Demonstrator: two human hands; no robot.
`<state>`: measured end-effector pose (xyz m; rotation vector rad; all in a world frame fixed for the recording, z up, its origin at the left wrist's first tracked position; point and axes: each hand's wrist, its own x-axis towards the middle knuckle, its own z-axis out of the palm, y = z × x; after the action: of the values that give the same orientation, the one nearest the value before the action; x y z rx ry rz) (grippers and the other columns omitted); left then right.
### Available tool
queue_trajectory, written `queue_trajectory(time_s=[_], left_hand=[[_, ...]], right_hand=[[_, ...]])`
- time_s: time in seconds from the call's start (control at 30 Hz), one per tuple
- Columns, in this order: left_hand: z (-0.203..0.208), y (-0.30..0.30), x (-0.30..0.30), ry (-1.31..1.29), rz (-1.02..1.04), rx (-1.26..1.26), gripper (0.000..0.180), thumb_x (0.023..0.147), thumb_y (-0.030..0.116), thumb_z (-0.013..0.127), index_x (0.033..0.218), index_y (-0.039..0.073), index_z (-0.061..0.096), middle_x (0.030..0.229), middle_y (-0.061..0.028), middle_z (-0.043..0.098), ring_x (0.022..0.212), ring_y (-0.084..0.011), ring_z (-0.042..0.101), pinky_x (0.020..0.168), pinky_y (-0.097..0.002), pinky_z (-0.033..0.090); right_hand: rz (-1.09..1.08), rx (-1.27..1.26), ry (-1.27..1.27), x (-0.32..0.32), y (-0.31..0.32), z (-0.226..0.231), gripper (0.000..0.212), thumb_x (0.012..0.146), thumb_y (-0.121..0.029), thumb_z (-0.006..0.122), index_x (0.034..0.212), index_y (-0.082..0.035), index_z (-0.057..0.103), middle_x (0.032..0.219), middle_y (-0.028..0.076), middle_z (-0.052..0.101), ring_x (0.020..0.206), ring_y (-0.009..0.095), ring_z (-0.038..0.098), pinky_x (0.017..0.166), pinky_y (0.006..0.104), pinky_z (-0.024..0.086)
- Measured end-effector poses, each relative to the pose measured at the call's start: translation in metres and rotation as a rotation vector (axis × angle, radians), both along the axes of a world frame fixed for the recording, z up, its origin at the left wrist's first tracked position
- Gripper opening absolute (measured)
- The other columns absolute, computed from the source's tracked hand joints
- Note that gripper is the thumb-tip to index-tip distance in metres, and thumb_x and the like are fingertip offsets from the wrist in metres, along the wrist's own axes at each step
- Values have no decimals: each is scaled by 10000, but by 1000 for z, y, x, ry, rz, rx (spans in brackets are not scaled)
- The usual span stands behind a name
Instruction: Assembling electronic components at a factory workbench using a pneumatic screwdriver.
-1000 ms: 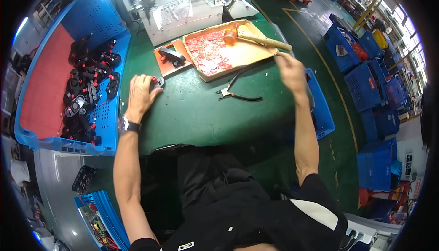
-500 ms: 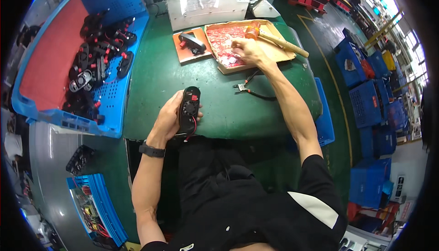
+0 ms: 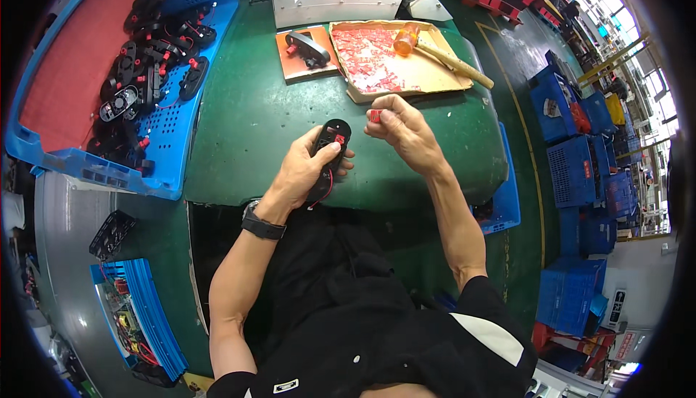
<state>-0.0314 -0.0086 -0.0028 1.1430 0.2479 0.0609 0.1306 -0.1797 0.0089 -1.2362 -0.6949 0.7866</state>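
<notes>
Near the table's front edge, my left hand [image 3: 299,169] is closed round a black elongated device housing [image 3: 336,131]. A red part sits near its upper end, where my thumb presses, and a thin red wire hangs from its lower end. To the right, my right hand [image 3: 407,135] pinches a small red piece [image 3: 375,115] between thumb and fingertips, a short way from the housing. Behind that hand lies a shallow cardboard tray [image 3: 435,83] of many similar red pieces. The pliers seen earlier on the table are hidden, apparently behind my right hand and forearm.
A mallet [image 3: 453,63] with an orange head lies across the tray. Left of it, another black housing [image 3: 307,48] rests on an orange-brown box [image 3: 288,68]. A blue crate [image 3: 177,133] at left holds several black units. A grey-white machine [image 3: 337,8] stands at the back.
My right hand has come back from the cardboard tray toward me with a small red piece. My left hand has moved right with the housing, its thumb now over the red part.
</notes>
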Motion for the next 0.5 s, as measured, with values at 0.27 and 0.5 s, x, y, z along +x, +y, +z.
queue_trajectory(time_s=[0.27,0.5], left_hand=[[-3,-17,2,-26,97,30,254,993,88,582,1220,-26,570,1035,-153,704,881,-186,704,774,-305,591],[0,-22,4,-2,108,86,259,979,76,603,1210,-36,570,1041,-155,708,892,-192,709,779,-305,595]], right_hand=[[-169,-184,-311,-33,2,-22,157,1058,-150,523,1069,0,568,968,7,588,885,82,582,824,270,528],[-191,-76,23,-38,-1,-22,187,1017,-202,611,1047,-17,624,818,-17,598,683,54,549,658,225,495]])
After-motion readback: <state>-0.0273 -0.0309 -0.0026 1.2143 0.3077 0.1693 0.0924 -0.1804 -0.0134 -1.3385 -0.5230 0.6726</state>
